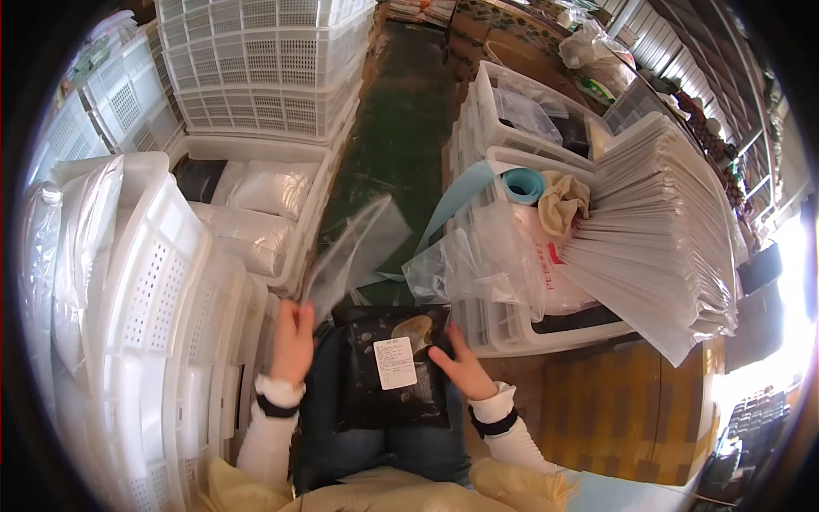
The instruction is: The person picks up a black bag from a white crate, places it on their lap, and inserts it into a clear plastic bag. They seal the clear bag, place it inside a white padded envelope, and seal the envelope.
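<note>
A black plastic pouch (363, 401) with a white printed label (395, 363) lies on my lap. My right hand (465, 369) grips its right edge, thumb on the front face and fingers at the side. Raised just left of the pouch, my left hand (293, 346) pinches the lower corner of a clear plastic bag (358, 256), which stands up and leans to the right. A second clear plastic sheet or bag (478, 260) hangs from the crates at the right, beyond the pouch.
White crates (256, 77) are stacked at the left; one holds filled white and black pouches (273, 189). On the right-hand crates (503, 328) lie a large fanned stack of white bags (657, 230), a blue tape roll (523, 184) and a beige cloth (563, 203). Cardboard (597, 418) stands below.
</note>
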`<state>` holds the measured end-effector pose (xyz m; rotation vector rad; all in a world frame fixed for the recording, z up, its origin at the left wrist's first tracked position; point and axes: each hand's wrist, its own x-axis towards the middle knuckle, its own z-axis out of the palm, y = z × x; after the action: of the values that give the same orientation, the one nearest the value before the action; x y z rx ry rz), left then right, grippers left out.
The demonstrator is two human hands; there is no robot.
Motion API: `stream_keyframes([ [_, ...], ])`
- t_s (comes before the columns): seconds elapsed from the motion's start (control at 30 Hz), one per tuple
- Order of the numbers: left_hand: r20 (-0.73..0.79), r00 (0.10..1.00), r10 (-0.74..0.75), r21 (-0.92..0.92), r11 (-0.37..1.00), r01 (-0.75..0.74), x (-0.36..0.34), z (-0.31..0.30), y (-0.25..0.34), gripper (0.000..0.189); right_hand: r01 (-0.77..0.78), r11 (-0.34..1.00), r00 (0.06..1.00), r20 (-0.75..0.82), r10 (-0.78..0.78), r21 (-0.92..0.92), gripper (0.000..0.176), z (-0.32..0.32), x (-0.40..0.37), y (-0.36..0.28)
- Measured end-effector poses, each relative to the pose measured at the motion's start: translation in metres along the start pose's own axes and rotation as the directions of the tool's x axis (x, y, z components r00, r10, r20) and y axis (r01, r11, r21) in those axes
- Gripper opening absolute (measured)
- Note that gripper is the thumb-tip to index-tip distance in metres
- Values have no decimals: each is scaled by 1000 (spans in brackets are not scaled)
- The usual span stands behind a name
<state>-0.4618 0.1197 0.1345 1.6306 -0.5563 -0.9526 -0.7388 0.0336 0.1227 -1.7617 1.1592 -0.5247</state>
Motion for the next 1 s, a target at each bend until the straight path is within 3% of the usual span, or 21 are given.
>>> stream_keyframes([
  [0.03, 27, 995, -97, 34, 995, 96, -17, 0, -9, 15, -22, 1000, 1000, 17, 22, -18, 82, 4, 1, -3],
  [0.1, 24, 997, -78, -375, 923, 81, -50, 11, -19, 12, -62, 997, 996, 54, 65, -51, 88, 15, 2, -12],
  [0.13, -34, 994, -103, -404, 911, 80, -61, 17, -13, 11, -44, 999, 999, 23, 45, -31, 87, 19, 1, -15],
  [0.17, 8, 996, -83, -358, 930, 81, -66, 17, -13, 11, -24, 1000, 1000, -10, 23, -12, 86, 23, -1, -19],
  [0.2, -34, 999, 17, -231, 973, -24, -67, 18, -22, 11, -6, 1000, 999, -41, 7, 9, 85, 25, -6, -22],
  [0.23, -63, 990, 123, -96, 987, -129, -66, 19, -28, 11, 9, 987, 1000, -19, -6, 163, 81, 24, -10, -30],
  [0.27, -60, 995, 79, -199, 976, -89, -66, 18, -28, 11, 24, 950, 1000, 4, -27, 311, 78, 21, -13, -41],
  [0.3, -52, 998, 37, -301, 952, -51, -65, 19, -27, 11, 35, 892, 998, 25, -52, 451, 76, 19, -15, -48],
  [0.33, -34, 999, -6, -397, 918, -8, -65, 19, -27, 11, -89, 695, 996, 78, 48, 713, 71, 22, -20, -48],
  [0.43, 24, 998, -61, -474, 878, 65, -62, 18, -19, 11, -185, 552, 981, 183, 61, 813, 65, 15, -26, -63],
  [0.53, 137, 980, -142, -406, 895, 186, -66, 11, -10, 10, -482, 327, 873, 478, 97, 813, 58, 9, -30, -47],
  [0.63, 178, 972, -152, -357, 911, 208, -73, 11, -10, 10, -428, 295, 902, 384, 195, 854, 50, 20, -53, -32],
  [0.77, 255, 950, -181, -279, 927, 252, -72, 4, 14, 10, -429, 28, 883, 413, 222, 903, 50, 27, -75, 2],
  [0.83, 143, 988, 55, -95, 995, -41, -61, -2, 6, 13, -395, -102, 894, 408, 188, 913, 52, 27, -80, 1],
  [0.87, 102, 977, 187, 58, 979, -193, -59, -4, 16, 16, -331, 17, 925, 321, 204, 943, 56, 27, -82, -6],
  [0.9, 87, 944, 319, 215, 919, -330, -60, -4, 20, 20, -276, 40, 939, 261, 223, 960, 57, 27, -83, -8],
  [0.93, 35, 912, 410, 279, 872, -403, -56, -2, 12, 25, -218, 62, 951, 197, 240, 974, 59, 28, -84, -9],
  [1.0, 12, 894, 448, 400, 817, -415, -63, -1, 13, 20, -123, 117, 965, 92, 246, 985, 60, 28, -83, -19],
])
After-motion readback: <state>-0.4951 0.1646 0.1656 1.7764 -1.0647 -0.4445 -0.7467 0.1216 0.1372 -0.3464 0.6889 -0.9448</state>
